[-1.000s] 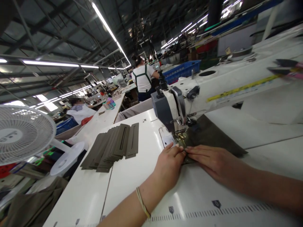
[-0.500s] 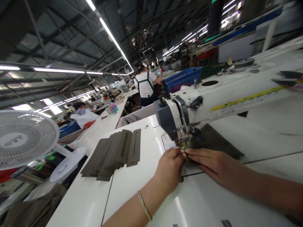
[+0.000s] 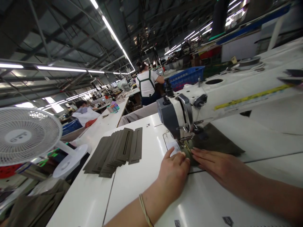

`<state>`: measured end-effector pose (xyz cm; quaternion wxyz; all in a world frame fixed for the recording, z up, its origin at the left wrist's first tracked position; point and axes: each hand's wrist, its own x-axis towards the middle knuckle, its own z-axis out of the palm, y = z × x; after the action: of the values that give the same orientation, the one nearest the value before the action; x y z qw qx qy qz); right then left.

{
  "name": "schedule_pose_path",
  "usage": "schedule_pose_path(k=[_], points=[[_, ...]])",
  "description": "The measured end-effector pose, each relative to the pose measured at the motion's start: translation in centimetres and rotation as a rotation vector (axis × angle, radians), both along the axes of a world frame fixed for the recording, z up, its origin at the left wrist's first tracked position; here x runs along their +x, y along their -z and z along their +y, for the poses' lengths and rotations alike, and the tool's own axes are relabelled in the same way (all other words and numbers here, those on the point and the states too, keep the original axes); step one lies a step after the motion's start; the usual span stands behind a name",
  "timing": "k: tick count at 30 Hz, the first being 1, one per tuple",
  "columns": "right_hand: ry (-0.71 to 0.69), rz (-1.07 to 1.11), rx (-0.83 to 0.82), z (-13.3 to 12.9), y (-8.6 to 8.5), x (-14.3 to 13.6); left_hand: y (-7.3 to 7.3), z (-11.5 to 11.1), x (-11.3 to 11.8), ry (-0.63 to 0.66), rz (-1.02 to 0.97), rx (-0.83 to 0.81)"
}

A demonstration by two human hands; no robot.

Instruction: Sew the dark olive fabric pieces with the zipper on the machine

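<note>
Dark olive fabric [image 3: 216, 140] lies flat under the head of a white and grey sewing machine [image 3: 169, 116]. My left hand [image 3: 174, 171] rests at the fabric's near left edge, in front of the needle area, its index finger raised and the other fingers bent; what lies under them is hidden. My right hand [image 3: 217, 164] lies on the fabric right of the presser foot, fingers stretched out and side by side. Left of the machine, a fanned stack of olive slotted pieces [image 3: 113, 151] lies on the white table [image 3: 137, 186].
A white fan [image 3: 26, 137] stands at the left, above piled dark fabric [image 3: 35, 205]. A person in a white shirt [image 3: 147, 83] stands beyond the machine, near a blue crate [image 3: 186, 77]. Another person [image 3: 82, 108] is farther left.
My left hand has shifted slightly right and down, and its index finger has lifted away from the fabric. My right hand has moved slightly right. The whole view has shifted a little.
</note>
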<state>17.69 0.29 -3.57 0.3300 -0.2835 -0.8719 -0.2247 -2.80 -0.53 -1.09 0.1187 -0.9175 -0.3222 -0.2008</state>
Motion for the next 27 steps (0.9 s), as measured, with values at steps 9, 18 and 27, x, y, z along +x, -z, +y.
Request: schedule_pose_path(k=[9,18,27], points=[[-0.034,0.016,0.007,1.7,-0.1,-0.2,0.1,1.7,0.0,0.019,-0.064,-0.054],[-0.03,0.066,-0.005,3.3,-1.0,-0.8,0.7,3.6,0.0,-0.022,-0.08,-0.081],[-0.06,0.072,-0.025,3.7,-1.2,-1.0,0.5,4.0,-0.1,-0.078,-0.008,-0.178]])
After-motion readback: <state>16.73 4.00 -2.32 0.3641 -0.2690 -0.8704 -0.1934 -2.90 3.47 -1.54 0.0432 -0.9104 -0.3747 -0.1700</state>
